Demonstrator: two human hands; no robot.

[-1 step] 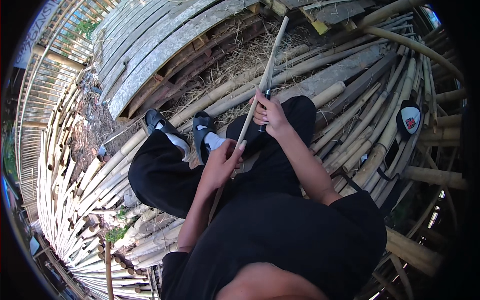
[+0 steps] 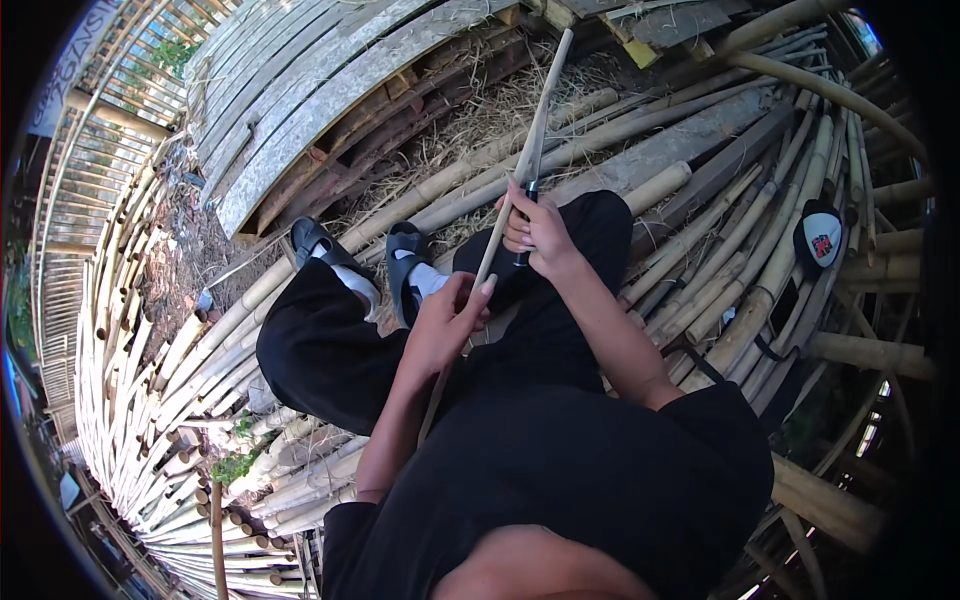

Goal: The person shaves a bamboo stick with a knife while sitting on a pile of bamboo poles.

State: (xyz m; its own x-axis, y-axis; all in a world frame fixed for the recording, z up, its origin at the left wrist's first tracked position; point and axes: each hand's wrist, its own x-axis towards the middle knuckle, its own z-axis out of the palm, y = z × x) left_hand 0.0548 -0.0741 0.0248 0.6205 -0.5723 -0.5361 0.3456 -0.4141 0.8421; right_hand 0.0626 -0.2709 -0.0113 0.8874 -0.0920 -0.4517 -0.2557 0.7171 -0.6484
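Note:
A long, thin strip of pale bamboo [image 2: 549, 92] slants from beside my belly up past both hands, its far end over the dry straw. My left hand [image 2: 447, 318] is closed round its lower part, with the thumb lying along it. Higher up, my right hand [image 2: 537, 230] grips a knife [image 2: 533, 187] by its black handle. The blade points away from me and lies against the strip, so its edge is partly hidden. My right thumb presses on the strip beside the blade.
I sit on stacked bamboo poles [image 2: 460, 185], with more poles [image 2: 120, 430] fanning out at left. A weathered wooden platform [image 2: 330, 90] stands ahead. A black and white cap [image 2: 820, 238] lies on the poles at right. Dry straw [image 2: 500, 115] covers the ground beyond my feet.
The bamboo strip's far end has shifted very slightly up and left. Both hands keep their grips.

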